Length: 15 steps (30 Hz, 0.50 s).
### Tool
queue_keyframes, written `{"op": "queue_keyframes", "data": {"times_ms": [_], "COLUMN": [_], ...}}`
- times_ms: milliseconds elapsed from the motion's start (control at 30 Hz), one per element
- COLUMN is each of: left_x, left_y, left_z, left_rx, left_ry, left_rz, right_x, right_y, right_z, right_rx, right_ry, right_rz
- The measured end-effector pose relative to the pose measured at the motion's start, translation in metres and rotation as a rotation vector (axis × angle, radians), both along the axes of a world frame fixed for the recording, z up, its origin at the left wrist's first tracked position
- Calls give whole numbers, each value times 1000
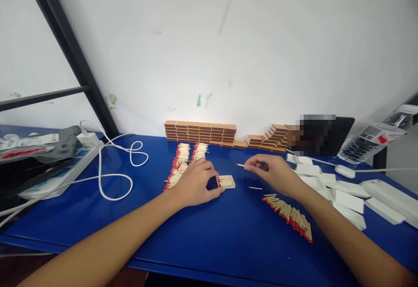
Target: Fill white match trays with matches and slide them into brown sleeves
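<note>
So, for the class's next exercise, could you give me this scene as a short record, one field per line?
Surface: blue table
Left hand: thumb and fingers at the left end of a white tray
Tray contents: red-tipped matches
Right hand: single match in a fingertip grip
Loose match: on the table, right of the tray
Curved match pile: farther right
By the wall: stacked brown boxes
Far right: clear bottle

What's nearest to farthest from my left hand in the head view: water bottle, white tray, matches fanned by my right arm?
1. White tray, right at your left hand.
2. Fanned matches, right of the tray, toward you.
3. Water bottle, far right.
</note>
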State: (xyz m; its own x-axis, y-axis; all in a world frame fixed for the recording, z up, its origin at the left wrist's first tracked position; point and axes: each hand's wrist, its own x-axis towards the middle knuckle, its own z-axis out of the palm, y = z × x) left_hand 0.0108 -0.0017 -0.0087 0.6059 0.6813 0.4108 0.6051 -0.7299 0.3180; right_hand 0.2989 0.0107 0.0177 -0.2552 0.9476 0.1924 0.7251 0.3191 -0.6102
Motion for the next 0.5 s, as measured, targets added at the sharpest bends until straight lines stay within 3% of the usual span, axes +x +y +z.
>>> {"op": "queue_keyframes", "data": {"times_ms": [333,500], "left_x": [2,2], "left_y": [2,1], "left_z": [1,2], "left_rx": [40,12], "left_ry": [-19,-33], "left_rz": [-21,-36], "right_x": [-23,-30], "right_y": [-19,-21], "right_z": [6,-1], "right_rx": [103,63], "right_ry": [88,54], "right_rz": [118,196]}}
